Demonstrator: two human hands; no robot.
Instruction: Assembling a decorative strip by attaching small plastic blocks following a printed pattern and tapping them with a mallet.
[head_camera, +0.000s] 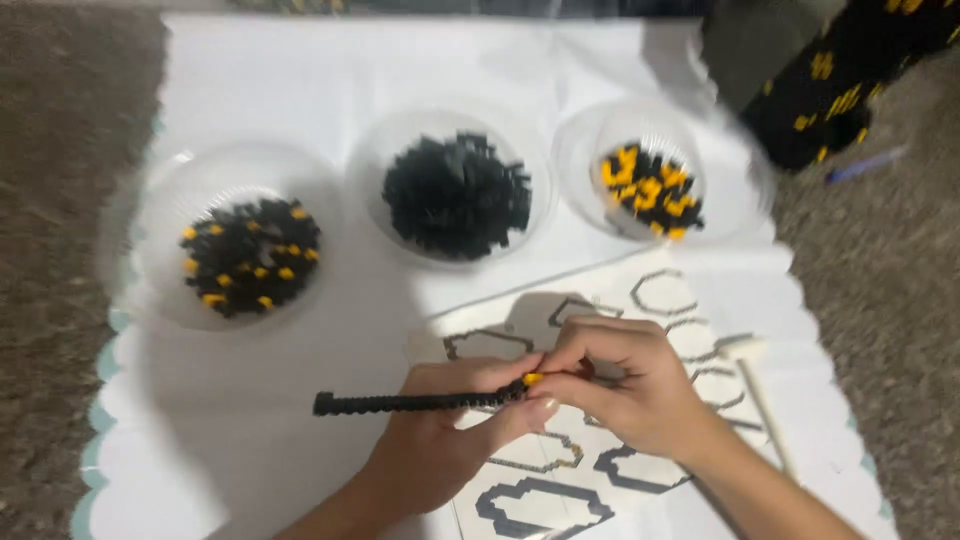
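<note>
Left hand (440, 440) grips a long black strip of joined plastic bricks (410, 402) at lower centre; right hand (625, 385) pinches a small yellow brick (532, 379) onto its end (three clear bowls above).

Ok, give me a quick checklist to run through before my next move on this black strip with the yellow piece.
1. Left hand grips the black strip: ok.
2. Right hand pinches the yellow piece at the strip's end: ok.
3. Yellow piece fully seated on the strip: cannot tell, fingers cover the joint.
4. Strip straight, free end off to the left: ok.
5. Three bowls upright, with pieces: left bowl mixed, middle bowl black, right bowl mixed: ok.
6. Pattern sheet readable: not ok, the hands cover part of it.
</note>
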